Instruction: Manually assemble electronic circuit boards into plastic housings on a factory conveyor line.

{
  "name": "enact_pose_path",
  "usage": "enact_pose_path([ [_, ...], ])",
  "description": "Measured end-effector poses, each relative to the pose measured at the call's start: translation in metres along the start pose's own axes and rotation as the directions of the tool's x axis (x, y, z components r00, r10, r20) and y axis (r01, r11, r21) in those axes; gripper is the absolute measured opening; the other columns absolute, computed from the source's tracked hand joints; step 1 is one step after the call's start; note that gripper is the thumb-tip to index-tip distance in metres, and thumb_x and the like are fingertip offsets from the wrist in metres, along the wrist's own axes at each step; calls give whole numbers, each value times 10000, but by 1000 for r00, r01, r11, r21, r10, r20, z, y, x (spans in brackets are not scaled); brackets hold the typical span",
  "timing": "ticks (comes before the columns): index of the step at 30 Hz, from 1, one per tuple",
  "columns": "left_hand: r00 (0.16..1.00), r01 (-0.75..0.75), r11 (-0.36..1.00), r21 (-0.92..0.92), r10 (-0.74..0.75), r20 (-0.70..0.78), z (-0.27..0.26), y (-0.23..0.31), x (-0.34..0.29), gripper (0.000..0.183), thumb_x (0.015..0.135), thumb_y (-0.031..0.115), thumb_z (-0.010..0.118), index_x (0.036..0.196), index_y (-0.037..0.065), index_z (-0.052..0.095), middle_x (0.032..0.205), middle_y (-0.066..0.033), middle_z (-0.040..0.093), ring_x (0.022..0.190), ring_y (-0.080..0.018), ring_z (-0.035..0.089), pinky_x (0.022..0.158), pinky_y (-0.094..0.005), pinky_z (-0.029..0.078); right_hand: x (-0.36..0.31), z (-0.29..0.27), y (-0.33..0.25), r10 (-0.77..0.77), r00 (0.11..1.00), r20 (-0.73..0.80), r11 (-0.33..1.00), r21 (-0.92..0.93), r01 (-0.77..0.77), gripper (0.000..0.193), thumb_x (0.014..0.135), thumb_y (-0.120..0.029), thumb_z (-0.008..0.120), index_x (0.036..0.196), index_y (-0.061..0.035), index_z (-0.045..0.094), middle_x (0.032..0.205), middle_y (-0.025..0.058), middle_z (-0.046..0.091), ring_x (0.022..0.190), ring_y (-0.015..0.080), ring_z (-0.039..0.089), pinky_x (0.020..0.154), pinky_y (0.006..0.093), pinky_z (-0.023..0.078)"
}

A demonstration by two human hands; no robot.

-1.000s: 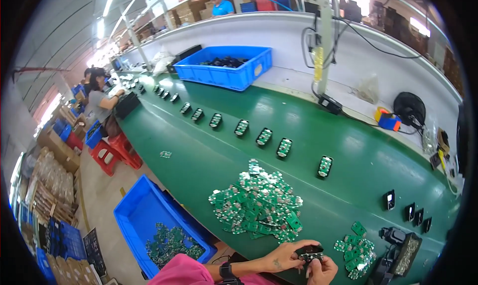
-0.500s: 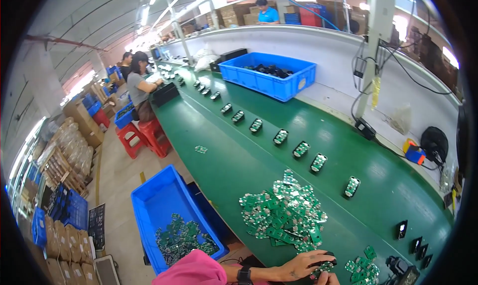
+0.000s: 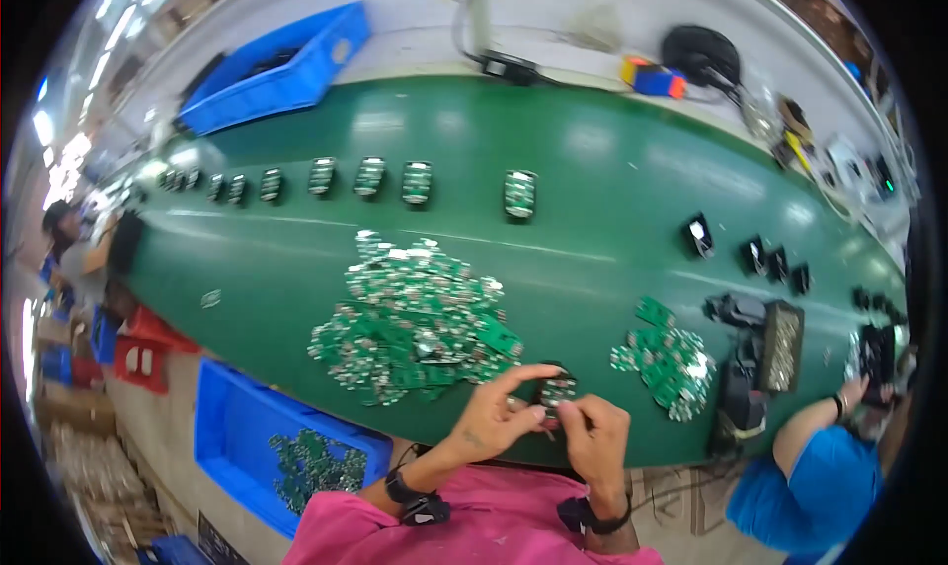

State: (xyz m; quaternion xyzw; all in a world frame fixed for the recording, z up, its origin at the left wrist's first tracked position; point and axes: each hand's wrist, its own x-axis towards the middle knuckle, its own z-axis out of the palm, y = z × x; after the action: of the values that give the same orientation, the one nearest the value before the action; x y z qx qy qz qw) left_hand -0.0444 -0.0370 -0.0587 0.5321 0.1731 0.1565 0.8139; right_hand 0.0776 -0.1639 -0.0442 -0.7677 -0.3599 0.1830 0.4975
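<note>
Pinching a small black part (image 3: 556,390) between both hands, left hand (image 3: 494,417) and right hand (image 3: 597,437) should keep fingers narrow, working just beside the board pile (image 3: 415,318) on the green surface (image 3: 592,200).

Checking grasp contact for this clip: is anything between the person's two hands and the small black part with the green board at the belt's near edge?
Nothing visible: left hand and right hand hold the small black part directly.

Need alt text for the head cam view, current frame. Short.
Seen from above, a person's left hand and right hand together hold a small black device with a green circuit board at the near edge of a green conveyor belt. A large pile of circuit boards lies just beyond; assembled units line the far side.
</note>
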Motion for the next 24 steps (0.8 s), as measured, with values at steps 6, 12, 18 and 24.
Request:
enact_pose_path([
  [6, 977, -7, 991, 135, 36, -211, 23, -18, 4, 341, 969, 103, 613, 1292, 14, 547, 1035, -125, 672, 703, -149, 694, 560, -259, 587, -14, 1, 19, 107, 994, -1, 994, -18, -107, 143, 886, -93, 686, 986, 8, 672, 704, 108, 634, 546, 197, 618, 502, 340, 465],
  [12, 963, -39, 951, 308, 118, -241, 28, -29, 6, 277, 1001, 97, 544, 1260, 0, 523, 1016, -142, 657, 626, -129, 644, 494, -230, 527, -10, 13, 7, -40, 999, -4, 997, 67, 40, 447, 974, -78, 529, 1400, 28, 450, 919, 205, 667, 733, 296, 695, 648, 384, 549],
  [18, 939, -69, 903, 425, 202, -278, 27, -30, 13, 276, 990, 118, 554, 1245, 11, 557, 958, -154, 704, 699, -165, 696, 566, -305, 560, -2, 19, 15, -16, 999, -28, 994, 106, 19, 394, 983, -89, 514, 1361, 16, 475, 968, 228, 661, 798, 355, 692, 683, 412, 549],
  [24, 855, -231, 711, 664, 474, -210, 34, -40, 12, 348, 1006, 307, 528, 1224, 44, 595, 1125, -151, 681, 1034, -345, 670, 851, -365, 560, -5, 38, 24, -84, 977, -196, 994, -91, 67, 520, 869, -153, 722, 1325, -27, 506, 1105, 134, 665, 946, 223, 669, 826, 329, 552],
])
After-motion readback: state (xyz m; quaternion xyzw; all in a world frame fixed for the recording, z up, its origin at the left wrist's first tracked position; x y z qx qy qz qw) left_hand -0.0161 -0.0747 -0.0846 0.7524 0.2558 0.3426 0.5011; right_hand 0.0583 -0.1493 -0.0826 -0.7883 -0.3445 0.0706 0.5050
